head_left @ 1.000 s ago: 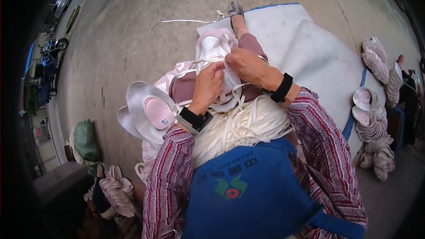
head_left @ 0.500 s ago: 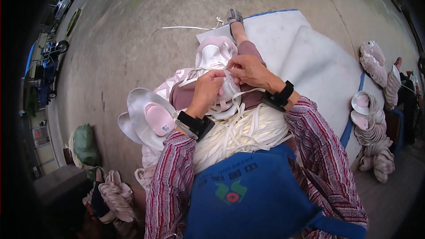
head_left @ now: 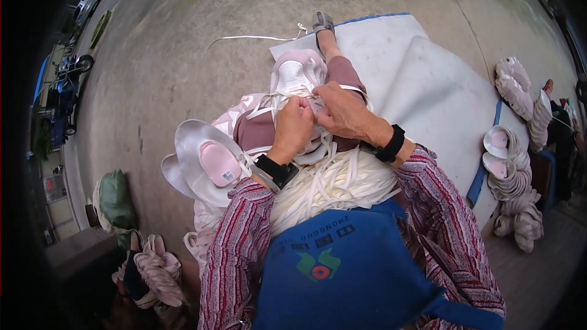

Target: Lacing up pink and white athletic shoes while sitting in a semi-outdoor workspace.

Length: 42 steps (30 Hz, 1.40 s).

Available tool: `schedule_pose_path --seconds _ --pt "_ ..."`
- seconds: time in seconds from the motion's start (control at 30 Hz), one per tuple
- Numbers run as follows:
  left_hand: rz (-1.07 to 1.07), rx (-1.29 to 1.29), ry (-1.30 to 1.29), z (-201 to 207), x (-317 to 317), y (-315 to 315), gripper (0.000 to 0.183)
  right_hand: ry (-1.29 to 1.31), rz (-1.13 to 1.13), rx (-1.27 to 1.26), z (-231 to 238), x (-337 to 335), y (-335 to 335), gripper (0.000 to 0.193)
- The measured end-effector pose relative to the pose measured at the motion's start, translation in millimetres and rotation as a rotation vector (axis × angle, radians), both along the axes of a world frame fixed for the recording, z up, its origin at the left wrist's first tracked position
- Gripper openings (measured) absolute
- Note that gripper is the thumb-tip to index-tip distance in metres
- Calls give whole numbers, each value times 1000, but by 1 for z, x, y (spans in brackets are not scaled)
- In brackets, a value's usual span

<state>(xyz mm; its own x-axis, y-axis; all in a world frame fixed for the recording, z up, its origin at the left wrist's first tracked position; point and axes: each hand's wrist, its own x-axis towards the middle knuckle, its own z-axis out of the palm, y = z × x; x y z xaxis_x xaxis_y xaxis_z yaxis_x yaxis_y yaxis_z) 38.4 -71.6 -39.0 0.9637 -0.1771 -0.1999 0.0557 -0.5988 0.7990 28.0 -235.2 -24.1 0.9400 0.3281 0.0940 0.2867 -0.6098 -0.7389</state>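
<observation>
A pink-and-white shoe (head_left: 298, 73) rests across my lap with its toe pointing away from me. Over its lace area my left hand (head_left: 293, 127) is closed, fingertips pinching a white shoelace (head_left: 278, 99). My right hand (head_left: 350, 112) is closed right beside it, thumb and forefinger also on the lace; the fingers hide the exact grip. One lace strand loops out past the right hand over my knee. Below the hands, a thick bundle of cream laces (head_left: 336, 186) lies in my lap against a blue apron (head_left: 348, 269).
At my left, shoes with silvery soles and a pink insole (head_left: 219, 164) are stacked. A white sheet (head_left: 428, 91) covers the floor at right, with nested shoes (head_left: 510, 162) along its edge. More shoes (head_left: 160, 269) and a green sack (head_left: 118, 201) stand at lower left. A loose lace (head_left: 257, 38) lies ahead.
My left hand has moved slightly right, closer to the right hand. A lace strand that hung below the right wrist now loops above and beyond that hand.
</observation>
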Motion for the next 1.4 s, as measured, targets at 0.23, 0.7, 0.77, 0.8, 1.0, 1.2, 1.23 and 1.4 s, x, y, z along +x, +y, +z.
schedule_pose_path --seconds 0.23,0.7,0.77,0.8,1.0,1.2,1.23,1.4 --pt "-149 291 -142 29 -6 -5 14 -30 -16 -3 -4 -2 -2 51" --pt "-97 -599 627 125 -49 64 19 -4 31 29 36 -22 -1 50" --pt "-223 -838 827 142 -72 54 20 -32 286 31 53 -32 5 50" --pt "-303 -876 851 149 -78 44 18 -97 361 53 56 -37 12 47" --pt "-1015 -960 648 180 -94 -12 15 -168 449 115 53 -60 27 17" --pt "-505 -1024 679 120 -79 66 27 449 270 868 137 -84 -14 37" --pt "-252 -896 767 97 -72 72 40 453 487 705 136 -86 3 37" --pt "163 -992 913 55 -36 43 43 125 718 167 111 -103 79 18"
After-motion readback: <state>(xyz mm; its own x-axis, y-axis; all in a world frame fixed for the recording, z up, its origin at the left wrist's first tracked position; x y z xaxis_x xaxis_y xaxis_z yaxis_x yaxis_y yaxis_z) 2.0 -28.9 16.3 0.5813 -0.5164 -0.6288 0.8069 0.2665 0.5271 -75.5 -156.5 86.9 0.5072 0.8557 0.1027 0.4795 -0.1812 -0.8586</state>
